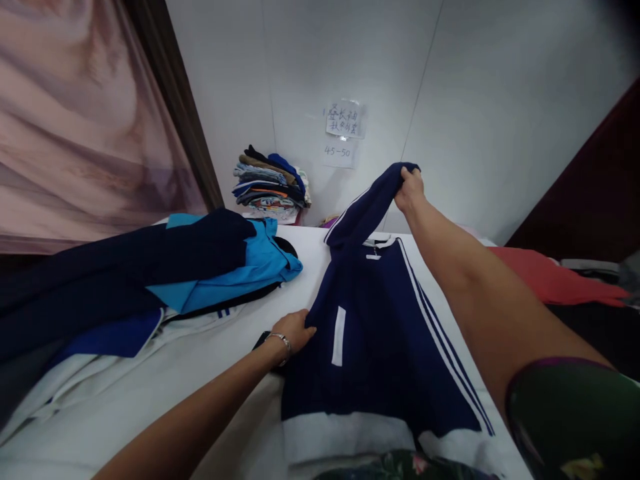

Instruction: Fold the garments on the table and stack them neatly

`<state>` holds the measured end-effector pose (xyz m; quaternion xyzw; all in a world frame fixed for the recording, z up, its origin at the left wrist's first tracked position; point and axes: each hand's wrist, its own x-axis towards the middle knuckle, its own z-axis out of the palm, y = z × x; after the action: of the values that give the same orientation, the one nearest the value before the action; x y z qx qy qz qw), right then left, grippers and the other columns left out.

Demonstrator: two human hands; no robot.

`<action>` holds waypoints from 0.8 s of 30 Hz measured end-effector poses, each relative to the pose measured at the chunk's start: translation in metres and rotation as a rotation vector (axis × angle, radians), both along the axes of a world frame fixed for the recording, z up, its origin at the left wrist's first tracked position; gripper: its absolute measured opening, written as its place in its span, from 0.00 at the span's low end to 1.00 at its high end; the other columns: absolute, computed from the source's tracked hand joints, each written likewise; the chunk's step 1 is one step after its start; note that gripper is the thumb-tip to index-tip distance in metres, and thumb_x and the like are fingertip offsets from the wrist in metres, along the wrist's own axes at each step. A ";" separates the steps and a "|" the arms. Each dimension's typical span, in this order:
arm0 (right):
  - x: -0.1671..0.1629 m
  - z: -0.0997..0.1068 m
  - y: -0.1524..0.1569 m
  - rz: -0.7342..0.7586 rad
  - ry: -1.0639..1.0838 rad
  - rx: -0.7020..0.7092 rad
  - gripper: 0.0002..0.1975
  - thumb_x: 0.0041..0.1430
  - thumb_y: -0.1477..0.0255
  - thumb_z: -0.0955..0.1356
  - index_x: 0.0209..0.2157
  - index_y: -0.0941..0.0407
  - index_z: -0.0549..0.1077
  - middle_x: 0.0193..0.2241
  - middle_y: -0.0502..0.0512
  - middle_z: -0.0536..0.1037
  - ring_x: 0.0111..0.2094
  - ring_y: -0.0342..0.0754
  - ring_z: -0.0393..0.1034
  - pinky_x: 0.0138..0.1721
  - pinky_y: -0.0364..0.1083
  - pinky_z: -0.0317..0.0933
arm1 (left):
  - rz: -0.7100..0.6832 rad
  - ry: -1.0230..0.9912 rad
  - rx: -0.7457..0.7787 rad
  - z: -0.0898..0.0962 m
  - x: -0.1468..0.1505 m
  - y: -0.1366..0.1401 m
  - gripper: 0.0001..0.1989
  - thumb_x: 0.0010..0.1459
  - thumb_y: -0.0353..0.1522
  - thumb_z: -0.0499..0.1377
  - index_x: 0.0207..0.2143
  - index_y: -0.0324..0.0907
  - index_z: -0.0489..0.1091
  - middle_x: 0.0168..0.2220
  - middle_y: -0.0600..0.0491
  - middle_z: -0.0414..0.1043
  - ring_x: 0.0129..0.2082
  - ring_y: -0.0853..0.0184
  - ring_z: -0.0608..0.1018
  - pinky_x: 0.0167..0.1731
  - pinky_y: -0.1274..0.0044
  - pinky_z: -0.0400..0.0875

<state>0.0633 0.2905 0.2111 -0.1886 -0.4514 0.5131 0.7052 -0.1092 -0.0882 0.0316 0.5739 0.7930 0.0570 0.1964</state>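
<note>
You have a navy jacket (373,373) spread on the white table (235,387) right in front of you, its collar towards the wall (320,53) and its pale hem close to your body. Your right hand (412,189) grips the end of one sleeve (373,203), holding it up off the table so that it slants from the shoulder on your left towards the upper right. Your left hand (295,331), with a bracelet (286,345) at the wrist, touches the jacket's left side edge beside the white strip (339,337) on its front; you hide the fingertips, so I cannot tell whether they pinch the cloth or only press on it. White stripes run down the jacket's right side. To your left lies a loose heap of clothes (200,247), dark and bright blue on top, with white cloth beneath. Beyond it, a stack of folded clothes (273,183) stands near the wall, where two handwritten papers (343,120) hang. On your right, past your forearm, lies a red cloth (545,273).
</note>
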 end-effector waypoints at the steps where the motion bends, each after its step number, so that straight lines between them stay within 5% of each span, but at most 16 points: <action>1: 0.003 0.001 0.002 -0.023 -0.007 0.006 0.07 0.56 0.70 0.65 0.31 0.51 0.60 0.26 0.42 0.68 0.30 0.41 0.68 0.32 0.44 0.69 | -0.016 -0.002 -0.001 0.003 0.001 0.000 0.15 0.53 0.37 0.55 0.42 0.41 0.70 0.40 0.43 0.76 0.41 0.55 0.77 0.37 0.70 0.67; 4: 0.017 0.004 0.010 -0.077 -0.055 0.032 0.09 0.55 0.67 0.67 0.29 0.52 0.60 0.27 0.43 0.67 0.32 0.42 0.68 0.34 0.45 0.69 | -0.051 -0.122 0.040 0.012 0.006 0.001 0.11 0.52 0.35 0.56 0.37 0.41 0.70 0.35 0.46 0.76 0.36 0.58 0.77 0.35 0.72 0.67; 11: 0.064 0.018 0.026 -0.182 -0.136 0.106 0.11 0.55 0.64 0.67 0.27 0.53 0.60 0.29 0.45 0.67 0.38 0.44 0.68 0.38 0.46 0.67 | -0.068 -0.950 0.076 0.027 0.053 0.031 0.10 0.49 0.33 0.58 0.36 0.41 0.67 0.29 0.55 0.74 0.28 0.67 0.75 0.28 0.76 0.70; 16: 0.101 0.027 0.027 -0.229 -0.168 0.103 0.11 0.56 0.66 0.67 0.26 0.52 0.59 0.28 0.45 0.66 0.36 0.43 0.67 0.35 0.45 0.67 | -0.030 -0.988 -0.031 0.018 0.118 0.061 0.12 0.50 0.32 0.60 0.39 0.38 0.66 0.21 0.58 0.66 0.18 0.71 0.69 0.16 0.80 0.65; 20: 0.125 0.027 0.021 -0.258 -0.199 0.116 0.12 0.56 0.68 0.67 0.25 0.52 0.58 0.27 0.44 0.66 0.34 0.43 0.67 0.35 0.44 0.67 | 0.022 -1.024 -0.135 -0.007 0.163 0.073 0.13 0.53 0.29 0.59 0.42 0.37 0.65 0.20 0.61 0.62 0.16 0.73 0.68 0.17 0.79 0.69; 24: 0.138 0.021 0.007 -0.264 -0.192 0.104 0.10 0.56 0.72 0.67 0.26 0.52 0.59 0.27 0.44 0.66 0.33 0.42 0.67 0.36 0.44 0.67 | 0.044 -1.050 -0.203 -0.030 0.181 0.073 0.15 0.59 0.36 0.55 0.46 0.37 0.62 0.18 0.61 0.63 0.15 0.71 0.71 0.19 0.76 0.73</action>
<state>0.2010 0.2977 0.2317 -0.2577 -0.5140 0.3715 0.7290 0.0714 -0.0157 0.0012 0.4294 0.6013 0.2636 0.6202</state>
